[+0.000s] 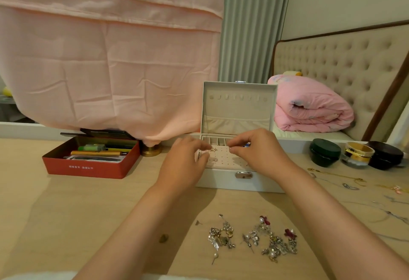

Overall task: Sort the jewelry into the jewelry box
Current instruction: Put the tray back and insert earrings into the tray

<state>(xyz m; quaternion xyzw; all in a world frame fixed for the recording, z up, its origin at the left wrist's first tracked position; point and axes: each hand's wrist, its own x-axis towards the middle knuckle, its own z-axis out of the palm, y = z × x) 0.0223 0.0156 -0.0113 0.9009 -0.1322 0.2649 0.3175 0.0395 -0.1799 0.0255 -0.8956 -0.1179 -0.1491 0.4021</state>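
early going; the open jewelry box (241, 182) sits straight ahead, a few studs (214, 149) on its perforated panel (223, 161); right hand (259, 153) pinches a tiny earring (230, 147) over it; left hand (183, 162) curls at the panel's edge, grip unclear; the earring pile (254, 237) and necklaces (338, 179) wait outside.

Bare table (66, 213) left open; earring piles (252, 238) block near edge (red tin (88, 166) flanks jewelry box (239, 182)).

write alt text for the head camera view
A person's left hand and right hand, the right pinching a tiny piece, work over the earring panel of an open white jewelry box on a table. Loose earrings lie nearer, necklaces at right.
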